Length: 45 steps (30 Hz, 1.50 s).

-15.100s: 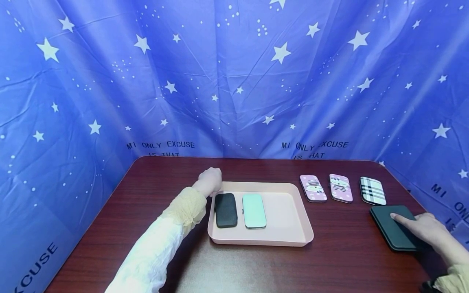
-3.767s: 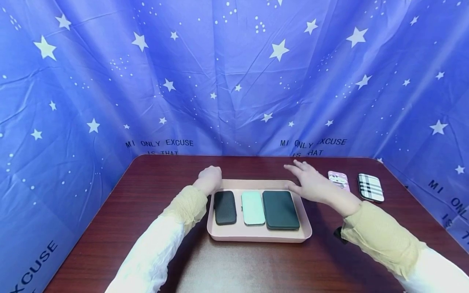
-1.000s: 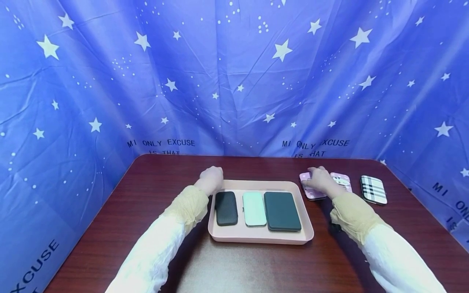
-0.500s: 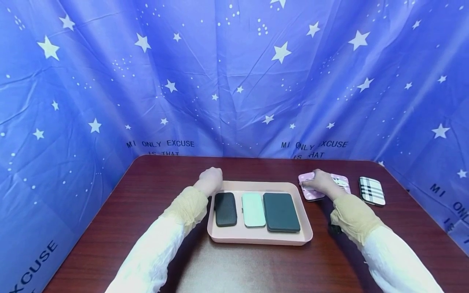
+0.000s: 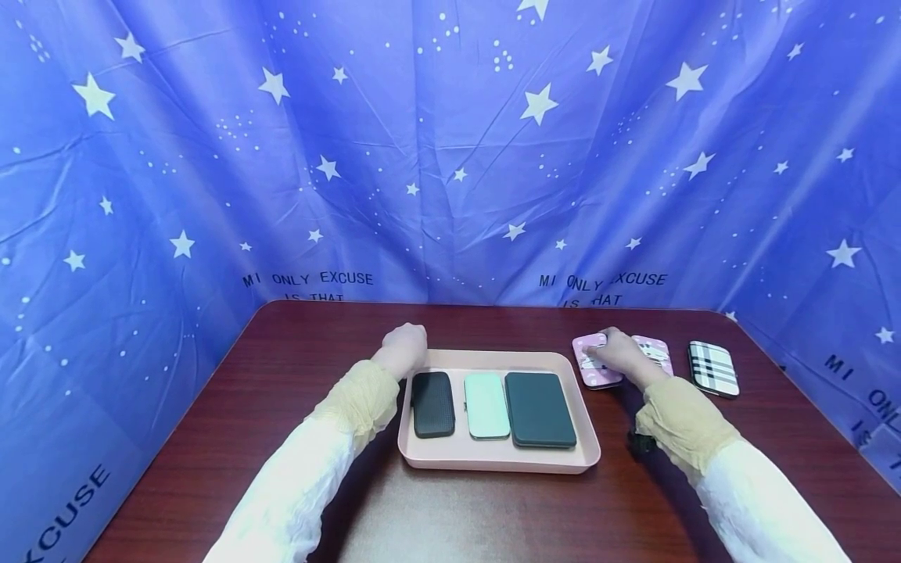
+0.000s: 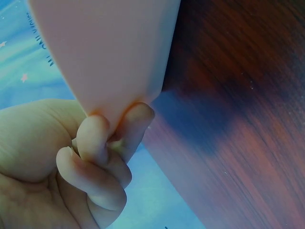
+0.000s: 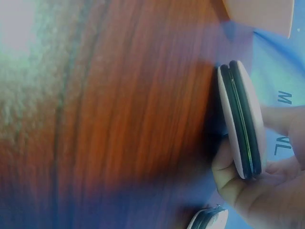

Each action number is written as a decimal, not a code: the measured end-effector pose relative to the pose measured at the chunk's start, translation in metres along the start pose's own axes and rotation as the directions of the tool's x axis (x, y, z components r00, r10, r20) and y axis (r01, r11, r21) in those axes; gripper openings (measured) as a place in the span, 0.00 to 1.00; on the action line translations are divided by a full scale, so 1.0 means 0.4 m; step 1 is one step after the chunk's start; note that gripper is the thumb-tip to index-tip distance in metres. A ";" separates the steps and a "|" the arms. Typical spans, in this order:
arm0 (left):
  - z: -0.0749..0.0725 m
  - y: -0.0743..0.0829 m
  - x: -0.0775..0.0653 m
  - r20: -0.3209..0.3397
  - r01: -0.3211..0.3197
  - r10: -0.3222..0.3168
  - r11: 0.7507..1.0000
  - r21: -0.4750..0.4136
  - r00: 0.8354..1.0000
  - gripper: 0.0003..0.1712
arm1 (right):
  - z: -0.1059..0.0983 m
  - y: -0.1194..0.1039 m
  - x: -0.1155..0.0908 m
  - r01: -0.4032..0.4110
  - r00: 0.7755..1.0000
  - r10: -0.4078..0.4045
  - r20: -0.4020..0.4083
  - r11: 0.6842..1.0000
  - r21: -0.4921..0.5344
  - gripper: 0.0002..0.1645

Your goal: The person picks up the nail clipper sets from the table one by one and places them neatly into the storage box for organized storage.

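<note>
Fingers [image 7: 225,169] holding pink case [image 7: 241,119], curtain [image 5: 422,156] reading "MI ONLY EXCUSE"

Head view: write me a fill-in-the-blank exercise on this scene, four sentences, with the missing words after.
1. In the tray, the mint-green case lies ____ the black case and the dark green case.
2. The left hand holds the ____.
3. The right hand grips a patterned case whose main colour is ____.
4. Of all the cases, the plaid case is farthest to the ____.

Missing words: between; tray; pink; right.
</note>
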<state>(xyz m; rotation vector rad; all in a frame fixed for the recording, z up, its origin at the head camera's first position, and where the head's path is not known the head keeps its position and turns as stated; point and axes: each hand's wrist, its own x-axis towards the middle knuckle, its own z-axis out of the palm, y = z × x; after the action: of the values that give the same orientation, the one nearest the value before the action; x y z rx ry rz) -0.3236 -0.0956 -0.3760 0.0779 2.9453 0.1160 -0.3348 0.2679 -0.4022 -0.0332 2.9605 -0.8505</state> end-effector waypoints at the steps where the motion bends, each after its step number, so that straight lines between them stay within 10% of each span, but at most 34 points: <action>1: 0.001 0.000 -0.001 -0.001 -0.001 0.001 1.000 0.000 1.000 0.08 | 0.000 0.000 0.000 -0.006 1.000 0.006 0.002 1.000 0.009 0.33; 45: -0.006 0.003 -0.013 -0.025 -0.019 0.019 1.000 0.022 1.000 0.11 | -0.052 0.004 -0.024 -0.202 0.975 0.122 0.186 0.837 0.508 0.31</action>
<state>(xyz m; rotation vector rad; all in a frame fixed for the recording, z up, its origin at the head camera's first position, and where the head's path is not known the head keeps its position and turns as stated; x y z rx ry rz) -0.3190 -0.0948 -0.3728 0.1081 2.9716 0.0888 -0.3267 0.2809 -0.3849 0.1726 2.4510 -1.5198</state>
